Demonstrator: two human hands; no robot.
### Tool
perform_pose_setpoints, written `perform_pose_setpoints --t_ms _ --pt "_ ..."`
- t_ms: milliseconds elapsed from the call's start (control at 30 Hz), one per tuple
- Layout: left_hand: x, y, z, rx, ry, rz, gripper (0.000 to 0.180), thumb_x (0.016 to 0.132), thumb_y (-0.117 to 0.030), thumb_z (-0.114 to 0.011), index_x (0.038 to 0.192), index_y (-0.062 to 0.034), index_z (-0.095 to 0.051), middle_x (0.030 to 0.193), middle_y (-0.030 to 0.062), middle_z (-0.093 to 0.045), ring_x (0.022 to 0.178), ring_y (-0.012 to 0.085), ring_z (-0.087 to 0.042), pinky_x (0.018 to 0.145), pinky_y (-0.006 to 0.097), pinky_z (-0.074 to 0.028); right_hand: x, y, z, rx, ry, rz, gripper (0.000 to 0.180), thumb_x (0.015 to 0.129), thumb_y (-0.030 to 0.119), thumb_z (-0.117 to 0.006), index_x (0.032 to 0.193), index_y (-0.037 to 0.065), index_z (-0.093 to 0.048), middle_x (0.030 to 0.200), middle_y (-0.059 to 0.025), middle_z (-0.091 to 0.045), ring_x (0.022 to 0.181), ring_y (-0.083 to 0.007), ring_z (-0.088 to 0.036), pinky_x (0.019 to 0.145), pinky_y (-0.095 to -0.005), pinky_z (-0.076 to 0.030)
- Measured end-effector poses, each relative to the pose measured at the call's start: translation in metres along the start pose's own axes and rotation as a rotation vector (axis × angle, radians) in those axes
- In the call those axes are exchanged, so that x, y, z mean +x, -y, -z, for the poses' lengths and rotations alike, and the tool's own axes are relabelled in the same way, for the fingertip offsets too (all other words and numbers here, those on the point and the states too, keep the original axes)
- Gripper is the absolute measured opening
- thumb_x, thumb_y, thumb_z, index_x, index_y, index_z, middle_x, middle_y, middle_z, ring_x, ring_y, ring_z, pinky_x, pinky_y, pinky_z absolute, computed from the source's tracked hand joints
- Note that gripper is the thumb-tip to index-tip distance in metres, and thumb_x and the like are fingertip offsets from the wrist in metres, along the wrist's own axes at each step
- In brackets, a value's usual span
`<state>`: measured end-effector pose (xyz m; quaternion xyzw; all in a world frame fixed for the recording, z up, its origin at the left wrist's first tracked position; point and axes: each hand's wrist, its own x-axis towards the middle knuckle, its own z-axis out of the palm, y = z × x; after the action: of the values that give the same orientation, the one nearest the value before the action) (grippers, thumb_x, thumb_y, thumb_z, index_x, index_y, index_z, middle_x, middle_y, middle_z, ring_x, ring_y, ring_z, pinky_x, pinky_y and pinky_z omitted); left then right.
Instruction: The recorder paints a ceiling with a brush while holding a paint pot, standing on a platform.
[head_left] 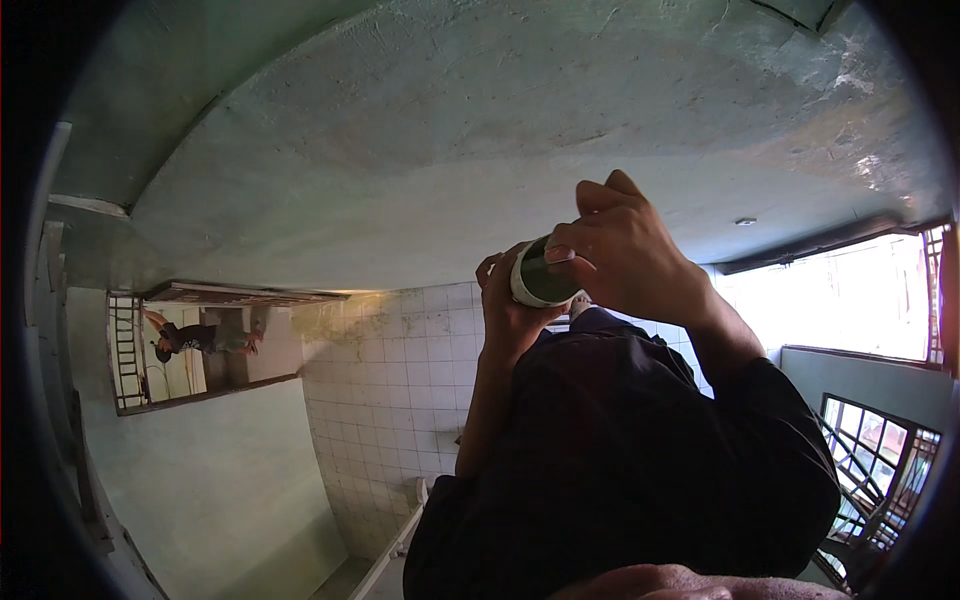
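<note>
My left hand point(503, 318) is wrapped round a short, round, white-rimmed object point(541, 284) with dark green inside its rim. Whether it is a small tub or a roll of tape I cannot tell. It is tilted, its round face toward the right. Against its right side is my right hand point(628, 255), with bent, closed fingers and the thumb at the rim. Anything pinched in those fingers is hidden. Both hands are raised in front of my dark shirt point(640, 450), near the pale green wall.
A pale green plastered wall point(430, 140) fills the upper part, with a white tiled floor point(390, 370) below. Through a doorway at the left, another person point(195, 338) shows. Bright window openings point(840, 295) and a grilled window point(868, 440) lie to the right.
</note>
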<state>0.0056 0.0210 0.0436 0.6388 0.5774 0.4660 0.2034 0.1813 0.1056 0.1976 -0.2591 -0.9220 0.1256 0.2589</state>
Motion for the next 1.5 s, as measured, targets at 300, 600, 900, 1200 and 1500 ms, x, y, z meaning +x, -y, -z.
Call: perform_pose_setpoints --t_ms 300,600,900,1200,1500 --pt "0.005 -0.007 0.0 -0.111 -0.056 -0.032 0.082 0.058 -0.02 -0.097 0.131 -0.0098 -0.06 0.121 0.0035 -0.071 0.115 0.0221 -0.064 0.111 0.044 -0.032 0.001 0.002 -0.004 0.004 -0.026 0.013 0.011 0.073 0.011 -0.083 0.082 0.012 -0.078 0.069 -0.0011 -0.057 0.075 -0.0169 -0.053 0.079 -0.033 -0.041" --pt "0.003 0.0 -0.005 -0.087 -0.055 0.003 0.08 0.058 -0.019 -0.096 0.129 -0.0093 -0.06 0.121 0.0048 -0.071 0.114 0.0223 -0.065 0.109 0.043 -0.033 -0.014 0.009 0.018 -0.01 -0.176 -0.055 0.014 0.072 0.011 -0.086 0.082 0.014 -0.077 0.068 0.0 -0.057 0.074 -0.0174 -0.051 0.076 -0.0337 -0.04" --pt "0.005 -0.007 -0.007 -0.052 -0.061 0.058 0.077 0.06 -0.021 -0.097 0.127 -0.006 -0.061 0.122 0.008 -0.069 0.119 0.0273 -0.057 0.109 0.044 -0.036 -0.026 0.011 0.01 -0.061 -0.265 0.047 0.018 0.075 0.017 -0.088 0.085 0.009 -0.076 0.088 0.0015 -0.078 0.069 -0.0161 -0.048 0.072 -0.0335 -0.037" --pt "0.008 -0.007 -0.006 0.004 -0.044 0.078 0.082 0.061 -0.023 -0.098 0.131 -0.0056 -0.059 0.124 0.0092 -0.067 0.121 0.03 -0.053 0.108 0.045 -0.039 -0.032 0.008 0.0 -0.118 -0.342 0.046 0.014 0.077 0.016 -0.084 0.084 0.011 -0.073 0.079 0.0041 -0.074 0.073 -0.0121 -0.051 0.073 -0.0327 -0.036" --pt "0.005 -0.004 -0.011 -0.047 0.008 0.139 0.086 0.059 -0.024 -0.098 0.133 -0.0057 -0.058 0.126 0.0084 -0.066 0.125 0.0283 -0.052 0.11 0.045 -0.035 -0.038 0.008 0.002 -0.095 -0.306 0.044 0.02 0.075 0.017 -0.088 0.087 0.01 -0.074 0.088 0.0008 -0.078 0.069 -0.0143 -0.051 0.072 -0.0334 -0.037"
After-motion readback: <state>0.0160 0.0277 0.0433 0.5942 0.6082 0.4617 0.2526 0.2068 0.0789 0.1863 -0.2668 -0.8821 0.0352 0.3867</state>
